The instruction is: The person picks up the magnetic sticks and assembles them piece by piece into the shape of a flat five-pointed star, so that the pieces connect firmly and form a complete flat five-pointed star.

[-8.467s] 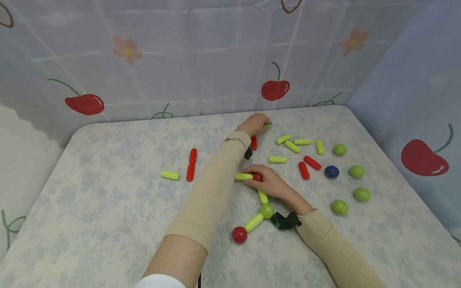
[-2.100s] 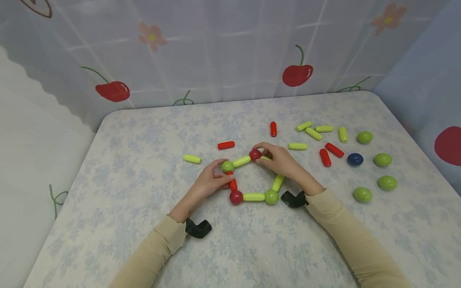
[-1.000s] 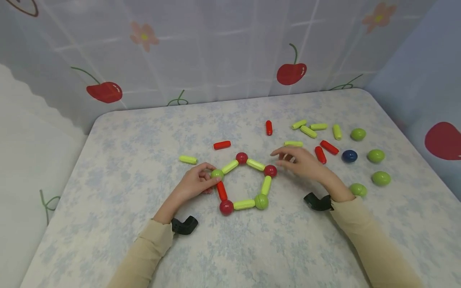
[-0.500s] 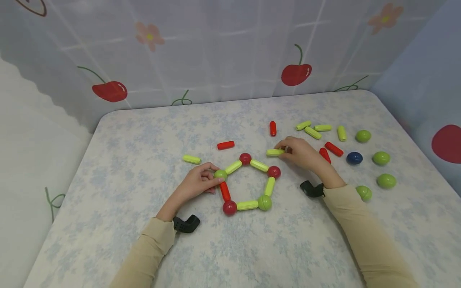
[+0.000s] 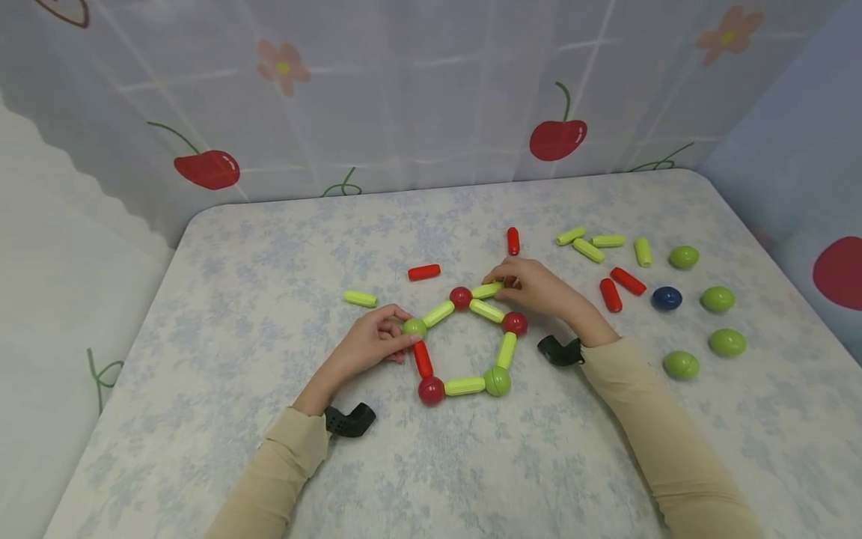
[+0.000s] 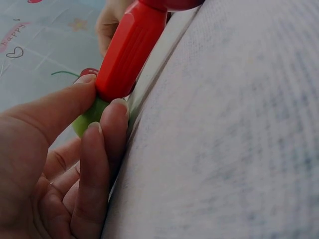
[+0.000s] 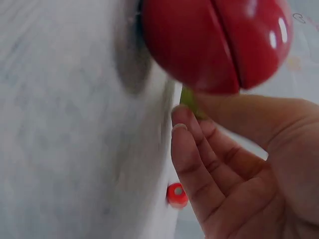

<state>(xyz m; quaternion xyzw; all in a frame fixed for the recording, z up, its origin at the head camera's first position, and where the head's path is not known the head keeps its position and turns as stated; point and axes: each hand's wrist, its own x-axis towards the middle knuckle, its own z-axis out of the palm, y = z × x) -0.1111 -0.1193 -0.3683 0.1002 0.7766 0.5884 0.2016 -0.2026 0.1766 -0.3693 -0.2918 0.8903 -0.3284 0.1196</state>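
A five-sided ring of balls and rods lies on the table, with two green balls and three red balls at its corners. My left hand [image 5: 370, 340] pinches the green ball [image 5: 414, 328] at the left corner, where a red rod [image 6: 132, 50] joins it. Between the fingers of my right hand [image 5: 535, 286] is a yellow-green rod [image 5: 486, 290], its left end right at the top red ball [image 5: 461, 298]. In the right wrist view, another red ball [image 7: 214, 45] fills the foreground and covers part of that rod.
Loose yellow-green rods [image 5: 588, 250] and red rods [image 5: 610, 296] lie to the right and behind. Farther right are several green balls [image 5: 717, 299] and a blue ball [image 5: 667, 298]. One yellow-green rod [image 5: 360, 299] and a red rod [image 5: 424, 272] lie behind the left hand. A curtain [image 5: 404, 97] hangs behind the table.
The right hand let go of the ring, picked up a loose yellow-green rod and brought it left to the top red ball. The left hand stayed on the green ball.
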